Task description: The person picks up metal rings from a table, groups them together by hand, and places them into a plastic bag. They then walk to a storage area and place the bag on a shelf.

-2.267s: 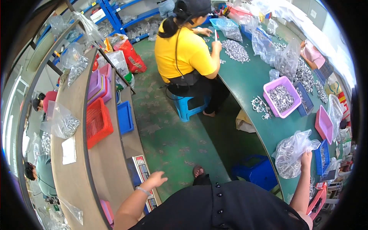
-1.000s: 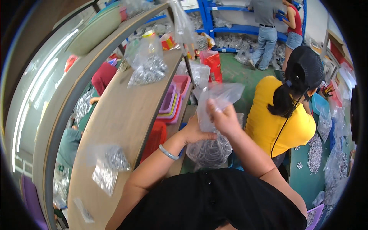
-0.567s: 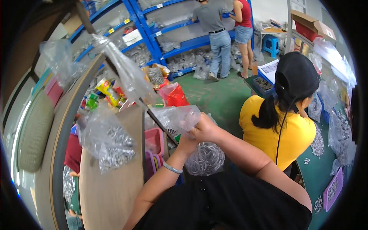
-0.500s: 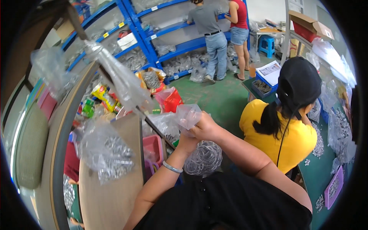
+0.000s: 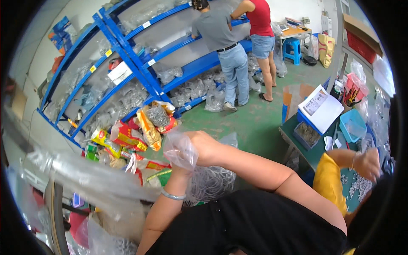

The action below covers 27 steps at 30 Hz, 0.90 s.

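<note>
My right hand (image 5: 203, 148) is closed around the gathered neck of a clear plastic bag (image 5: 180, 148), whose crumpled top sticks out to the left of the fingers. Just below it, my left hand (image 5: 182, 171) is closed at the same neck, its fingers mostly hidden behind the right hand and the plastic. Under my hands, in front of my body, hangs the bag's bulging lower part, filled with thin silvery metal rings (image 5: 212, 182). The left wrist wears a pale bangle (image 5: 173, 195).
Blue shelves (image 5: 182, 78) with bagged parts stand at the back, two people before them. Colourful sacks (image 5: 148, 127) lie on the floor ahead left. A co-worker in yellow (image 5: 331, 178) sits close on my right at a green table (image 5: 312, 157). Blurred plastic (image 5: 93, 174) hangs near left.
My view has swung rightward and forward, and the shelves show more fully. My hands, still on the bag's neck, sit further left and slightly lower in view. The co-worker's raised hand now shows.
</note>
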### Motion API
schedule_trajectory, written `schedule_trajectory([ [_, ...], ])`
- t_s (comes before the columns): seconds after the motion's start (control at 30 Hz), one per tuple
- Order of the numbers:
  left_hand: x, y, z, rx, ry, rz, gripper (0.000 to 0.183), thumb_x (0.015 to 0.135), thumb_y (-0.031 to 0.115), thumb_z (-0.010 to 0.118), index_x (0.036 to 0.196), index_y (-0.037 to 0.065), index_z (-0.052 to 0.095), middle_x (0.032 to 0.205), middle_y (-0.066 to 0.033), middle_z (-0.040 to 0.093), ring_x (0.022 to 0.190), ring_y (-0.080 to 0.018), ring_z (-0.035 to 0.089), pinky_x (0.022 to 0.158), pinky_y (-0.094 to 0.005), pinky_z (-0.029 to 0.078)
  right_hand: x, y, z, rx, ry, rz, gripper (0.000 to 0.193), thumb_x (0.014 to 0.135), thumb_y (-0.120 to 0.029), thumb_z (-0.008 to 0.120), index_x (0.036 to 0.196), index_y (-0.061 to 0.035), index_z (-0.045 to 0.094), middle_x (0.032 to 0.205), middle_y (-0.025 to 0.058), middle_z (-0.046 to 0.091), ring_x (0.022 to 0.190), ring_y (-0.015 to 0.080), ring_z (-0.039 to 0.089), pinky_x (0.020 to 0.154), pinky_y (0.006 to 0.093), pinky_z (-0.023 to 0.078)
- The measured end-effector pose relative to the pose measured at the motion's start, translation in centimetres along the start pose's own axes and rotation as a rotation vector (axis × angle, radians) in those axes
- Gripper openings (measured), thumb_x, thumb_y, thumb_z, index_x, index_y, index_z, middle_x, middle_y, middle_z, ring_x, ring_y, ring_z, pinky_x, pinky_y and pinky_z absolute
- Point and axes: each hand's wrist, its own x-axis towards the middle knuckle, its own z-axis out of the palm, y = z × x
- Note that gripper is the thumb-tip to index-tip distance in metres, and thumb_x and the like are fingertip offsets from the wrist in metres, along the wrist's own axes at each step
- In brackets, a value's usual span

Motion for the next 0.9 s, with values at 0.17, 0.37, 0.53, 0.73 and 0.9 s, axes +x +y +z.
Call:
schedule_trajectory([
  [0.17,10.7,-2.7,-1.2,-0.089,-0.239,-0.028,0.021,0.081,0.021,0.053,0.096,0.007,0.050,0.090,-0.0025,0.052,0.079,-0.0123,0.053,0.068,-0.0271,0.045,3.8,6.9,-1.3,0.002,0.174,-0.321,0.049,0.067,-0.009,0.062,0.111,0.0023,0.044,0.112,0.0221,0.046,0.102,0.0375,0.047,0.085,0.0386,0.042],
  [0.37,24.5,-8.0,-1.7,-0.032,0.207,-0.056,0.035,0.070,-0.005,0.058,0.104,0.003,0.051,0.099,-0.0049,0.054,0.087,-0.0154,0.053,0.076,-0.0286,0.045,5.1,19.7,-5.7,-0.254,0.282,0.034,0.043,0.070,-0.007,0.062,0.110,-0.0003,0.046,0.116,0.0194,0.044,0.106,0.0357,0.045,0.088,0.0391,0.040],
  [0.53,36.7,-11.7,-3.2,-0.194,0.308,-0.175,0.024,0.067,-0.004,0.061,0.091,0.002,0.058,0.089,-0.0045,0.058,0.088,-0.0157,0.052,0.078,-0.0271,0.042,0.3,33.6,-7.8,-0.334,0.075,0.443,0.031,0.072,-0.010,0.061,0.100,-0.0007,0.052,0.103,0.0177,0.052,0.096,0.0350,0.051,0.082,0.0372,0.043],
  [0.73,53.3,-15.7,-6.5,-0.252,0.240,-0.240,0.030,0.070,-0.001,0.060,0.100,0.000,0.056,0.099,-0.0059,0.057,0.092,-0.0171,0.052,0.084,-0.0284,0.039,-16.2,44.4,-6.3,-0.386,0.165,1.243,0.018,0.072,-0.014,0.053,0.064,0.0026,0.055,0.059,0.0142,0.054,0.058,0.0239,0.056,0.053,0.0365,0.044],
  [0.9,69.0,-19.9,-9.5,-0.369,0.222,-0.134,0.019,0.072,0.007,0.060,0.092,0.007,0.057,0.085,-0.0013,0.055,0.082,-0.0162,0.053,0.075,-0.0308,0.043,-24.7,48.1,-2.6,-0.265,-1.376,1.428,0.024,0.068,-0.020,0.060,0.089,-0.0096,0.062,0.072,0.0064,0.063,0.064,0.0259,0.060,0.053,0.0405,0.046],
])
